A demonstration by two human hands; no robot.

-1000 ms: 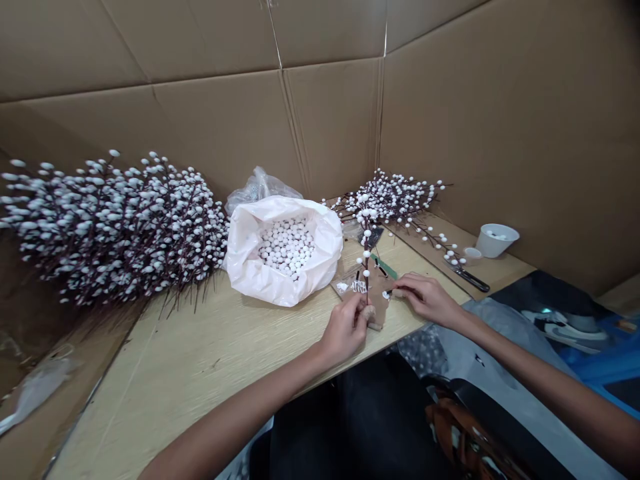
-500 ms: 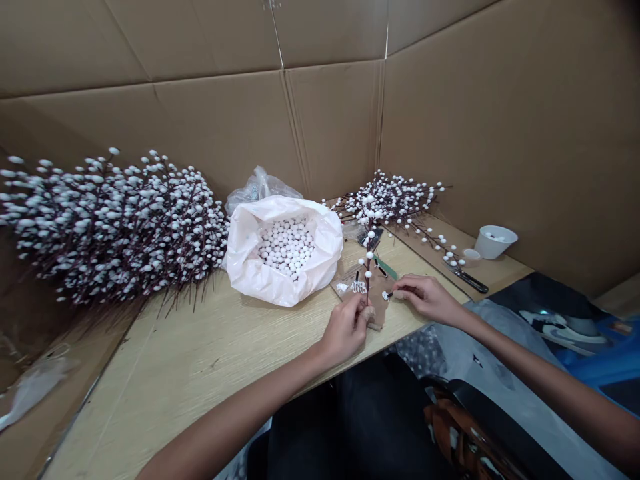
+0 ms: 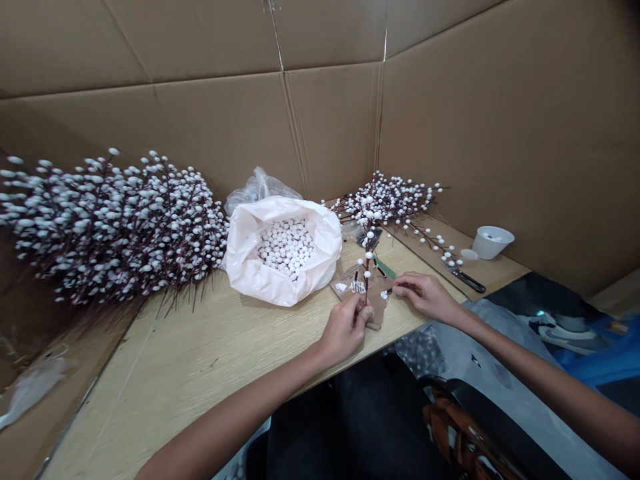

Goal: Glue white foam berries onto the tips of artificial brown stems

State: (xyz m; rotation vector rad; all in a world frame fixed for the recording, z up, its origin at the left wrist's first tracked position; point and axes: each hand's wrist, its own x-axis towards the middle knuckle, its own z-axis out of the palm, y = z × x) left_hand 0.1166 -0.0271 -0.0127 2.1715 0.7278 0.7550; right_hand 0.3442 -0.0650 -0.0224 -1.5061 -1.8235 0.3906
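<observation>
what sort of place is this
Probably a craft workbench, perhaps in a small workshop: the left hand holds a berry stem, a bag of white balls stands open on the table, and many more stems are piled beside it.

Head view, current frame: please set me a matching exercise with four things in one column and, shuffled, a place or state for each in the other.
Things
1. White bag
2. Single stem
3. White cup
4. Big bunch of stems

Places and states
A. Near the right end of the table
B. Held upright in the left hand
C. Open, with many small white balls inside
D. Heaped at the far left, against the cardboard wall

Pairs
1-C, 2-B, 3-A, 4-D
</observation>
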